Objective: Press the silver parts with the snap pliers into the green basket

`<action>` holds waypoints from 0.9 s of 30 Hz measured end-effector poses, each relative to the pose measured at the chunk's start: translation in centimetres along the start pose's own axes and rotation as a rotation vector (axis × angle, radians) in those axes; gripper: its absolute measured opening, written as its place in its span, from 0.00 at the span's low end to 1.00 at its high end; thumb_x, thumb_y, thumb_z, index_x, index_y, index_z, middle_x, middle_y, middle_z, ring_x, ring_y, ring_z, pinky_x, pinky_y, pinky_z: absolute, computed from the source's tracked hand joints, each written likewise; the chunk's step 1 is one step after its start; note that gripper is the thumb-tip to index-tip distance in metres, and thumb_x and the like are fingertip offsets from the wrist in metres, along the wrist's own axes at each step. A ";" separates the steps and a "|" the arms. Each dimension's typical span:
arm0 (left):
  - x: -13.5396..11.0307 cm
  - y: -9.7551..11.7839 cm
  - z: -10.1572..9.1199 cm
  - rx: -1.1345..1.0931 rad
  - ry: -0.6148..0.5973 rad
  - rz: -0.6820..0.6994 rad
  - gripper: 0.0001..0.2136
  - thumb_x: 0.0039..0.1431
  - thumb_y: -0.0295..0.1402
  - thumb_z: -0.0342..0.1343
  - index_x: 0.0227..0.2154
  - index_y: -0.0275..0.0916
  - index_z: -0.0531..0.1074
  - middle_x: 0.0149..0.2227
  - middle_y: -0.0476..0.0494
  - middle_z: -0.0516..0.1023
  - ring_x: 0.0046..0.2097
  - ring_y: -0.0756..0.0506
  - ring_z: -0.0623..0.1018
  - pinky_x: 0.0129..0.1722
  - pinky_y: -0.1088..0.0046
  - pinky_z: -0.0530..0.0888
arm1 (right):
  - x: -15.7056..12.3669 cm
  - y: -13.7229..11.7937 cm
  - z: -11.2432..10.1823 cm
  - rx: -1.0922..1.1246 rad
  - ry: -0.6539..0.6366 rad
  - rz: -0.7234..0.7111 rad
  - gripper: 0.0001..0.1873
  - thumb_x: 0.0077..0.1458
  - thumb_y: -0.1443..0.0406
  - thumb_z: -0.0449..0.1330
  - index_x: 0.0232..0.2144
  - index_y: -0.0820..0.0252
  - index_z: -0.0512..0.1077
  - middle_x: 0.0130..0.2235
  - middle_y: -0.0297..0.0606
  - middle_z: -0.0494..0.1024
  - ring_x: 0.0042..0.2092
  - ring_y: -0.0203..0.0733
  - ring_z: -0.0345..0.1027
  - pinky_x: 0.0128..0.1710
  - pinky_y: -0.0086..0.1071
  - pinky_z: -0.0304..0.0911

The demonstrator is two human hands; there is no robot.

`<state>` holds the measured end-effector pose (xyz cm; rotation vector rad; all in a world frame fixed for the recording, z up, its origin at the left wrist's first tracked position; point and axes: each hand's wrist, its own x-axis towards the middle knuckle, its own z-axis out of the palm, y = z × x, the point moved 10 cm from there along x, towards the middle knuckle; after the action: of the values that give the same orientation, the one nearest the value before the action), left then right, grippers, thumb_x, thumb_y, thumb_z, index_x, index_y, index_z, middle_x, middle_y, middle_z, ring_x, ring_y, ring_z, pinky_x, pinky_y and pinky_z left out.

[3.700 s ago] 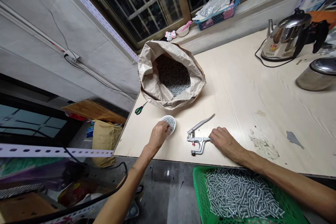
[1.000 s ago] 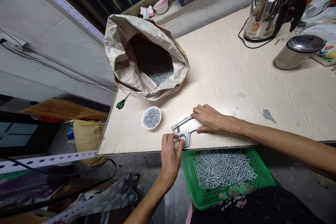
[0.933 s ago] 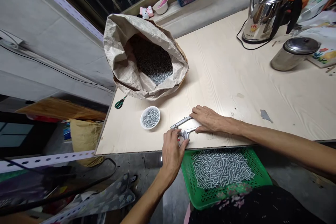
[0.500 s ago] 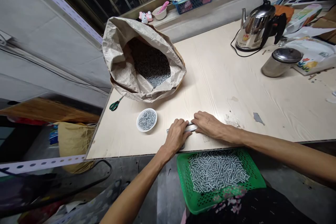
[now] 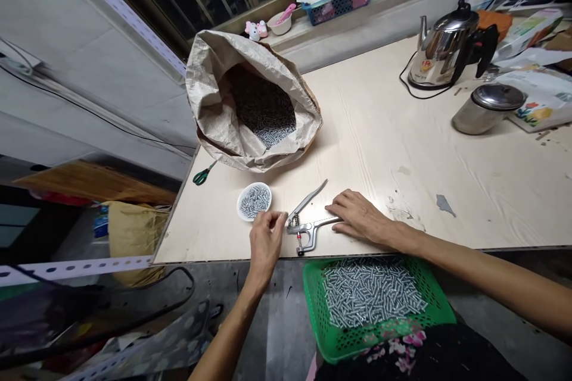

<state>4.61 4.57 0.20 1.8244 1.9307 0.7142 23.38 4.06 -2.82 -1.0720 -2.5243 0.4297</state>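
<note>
Metal snap pliers [image 5: 307, 227] lie near the front edge of the pale table [image 5: 402, 149], with the upper handle [image 5: 313, 193] sprung up. My right hand [image 5: 360, 217] presses its fingers on the lower handle and holds the tool down. Just left of the pliers' head is my left hand [image 5: 265, 239], its fingertips pinched together; what they hold is too small to make out. A small white bowl [image 5: 254, 200] of little metal parts stands just behind my left hand.
A rolled-down paper sack [image 5: 214, 101] of metal parts stands at the back left, with green scissors [image 5: 203, 174] beside it. A green basket [image 5: 322, 315] full of metal parts sits below the table edge. A steel kettle [image 5: 442, 47] and a lidded pot [image 5: 487, 108] are far right.
Half a second ago both hands pressed the pliers shut. Now the upper handle has sprung up and my left hand has drawn back to the left of the head, fingers pinched.
</note>
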 end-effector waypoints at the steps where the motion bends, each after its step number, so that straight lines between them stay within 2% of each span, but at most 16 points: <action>1: -0.5 -1.0 0.1 0.018 -0.033 -0.062 0.15 0.57 0.43 0.52 0.24 0.38 0.73 0.28 0.45 0.72 0.32 0.46 0.71 0.35 0.71 0.66 | 0.1 -0.2 0.6 -0.010 0.001 0.000 0.13 0.56 0.62 0.61 0.43 0.60 0.69 0.41 0.41 0.70 0.43 0.46 0.59 0.41 0.39 0.56; 3: -1.6 -2.6 1.4 0.067 -0.146 -0.160 0.17 0.53 0.44 0.54 0.17 0.38 0.71 0.22 0.47 0.70 0.28 0.47 0.69 0.30 0.73 0.62 | 0.3 -0.6 1.9 -0.042 0.015 -0.004 0.10 0.57 0.63 0.60 0.42 0.59 0.70 0.40 0.40 0.71 0.42 0.46 0.58 0.40 0.38 0.54; 7: -2.7 -4.4 4.2 0.100 -0.314 -0.311 0.14 0.45 0.44 0.60 0.17 0.38 0.71 0.20 0.48 0.71 0.25 0.48 0.69 0.26 0.75 0.58 | 0.8 -1.1 3.4 -0.104 0.069 -0.011 0.04 0.61 0.66 0.55 0.36 0.59 0.70 0.36 0.39 0.70 0.40 0.45 0.57 0.39 0.37 0.50; 13: -2.6 -4.9 6.6 0.057 -0.515 -0.369 0.16 0.43 0.39 0.58 0.09 0.38 0.62 0.12 0.54 0.58 0.20 0.52 0.60 0.23 0.75 0.53 | 0.6 -1.2 3.7 -0.128 0.113 -0.036 0.06 0.63 0.68 0.52 0.33 0.60 0.68 0.34 0.38 0.70 0.38 0.44 0.56 0.39 0.37 0.47; 15: -2.5 -4.7 6.1 0.074 -0.479 -0.345 0.15 0.43 0.37 0.57 0.09 0.38 0.63 0.13 0.53 0.60 0.20 0.52 0.60 0.24 0.75 0.53 | 0.5 -1.2 3.8 -0.118 0.116 -0.045 0.06 0.63 0.68 0.52 0.33 0.60 0.67 0.34 0.37 0.69 0.38 0.43 0.56 0.39 0.37 0.47; 18: -2.0 -3.7 4.3 0.123 -0.313 -0.273 0.09 0.43 0.33 0.55 0.12 0.37 0.67 0.17 0.50 0.68 0.23 0.50 0.66 0.25 0.76 0.54 | 0.6 -1.3 3.9 -0.083 0.115 -0.059 0.05 0.62 0.68 0.53 0.32 0.60 0.66 0.34 0.36 0.69 0.38 0.43 0.56 0.39 0.37 0.48; 20: -2.0 -3.8 4.4 0.096 -0.334 -0.310 0.09 0.43 0.32 0.55 0.12 0.37 0.67 0.16 0.49 0.69 0.23 0.50 0.67 0.24 0.76 0.56 | 0.7 -1.4 4.0 -0.052 0.117 -0.073 0.05 0.62 0.68 0.52 0.32 0.59 0.65 0.34 0.36 0.69 0.37 0.43 0.56 0.38 0.36 0.48; 23: -2.8 -5.0 6.0 -0.042 -0.503 -0.455 0.10 0.43 0.33 0.56 0.12 0.38 0.66 0.12 0.52 0.65 0.18 0.51 0.65 0.20 0.77 0.57 | 0.7 -1.7 4.0 -0.017 0.121 -0.084 0.06 0.62 0.69 0.51 0.32 0.58 0.65 0.33 0.36 0.69 0.37 0.43 0.57 0.38 0.36 0.49; 24: -2.6 -5.2 6.0 -0.072 -0.491 -0.457 0.10 0.43 0.33 0.57 0.13 0.38 0.66 0.12 0.52 0.65 0.17 0.52 0.64 0.20 0.77 0.58 | 0.7 -1.7 4.0 -0.014 0.127 -0.080 0.06 0.62 0.69 0.51 0.31 0.58 0.64 0.33 0.36 0.69 0.37 0.43 0.57 0.38 0.36 0.50; 27: -2.0 -5.4 5.0 -0.120 -0.342 -0.415 0.08 0.46 0.32 0.56 0.16 0.38 0.67 0.13 0.53 0.67 0.17 0.51 0.67 0.20 0.78 0.60 | 0.6 -1.6 3.9 -0.028 0.165 -0.061 0.08 0.62 0.71 0.50 0.30 0.57 0.63 0.33 0.36 0.68 0.36 0.43 0.58 0.37 0.36 0.51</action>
<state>3.43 2.93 -7.15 1.3101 1.8983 0.3454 20.32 2.92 -5.47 -0.9946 -2.4170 0.2776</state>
